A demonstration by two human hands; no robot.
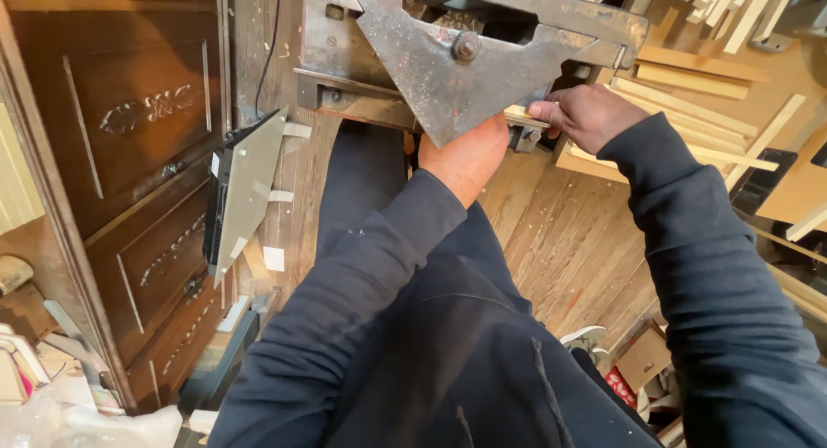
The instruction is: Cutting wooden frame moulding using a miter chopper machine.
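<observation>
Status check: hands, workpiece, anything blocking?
Left hand under the metal guard plate. Right hand grips the wood strip. Plate hides the left fingers.

Left hand [465, 159] slips under the steel plate [457, 69], its fingers hidden. Right hand [590, 116] grips a wood strip [525, 116], mostly covered. The machine [345, 34] runs off the top edge.
</observation>
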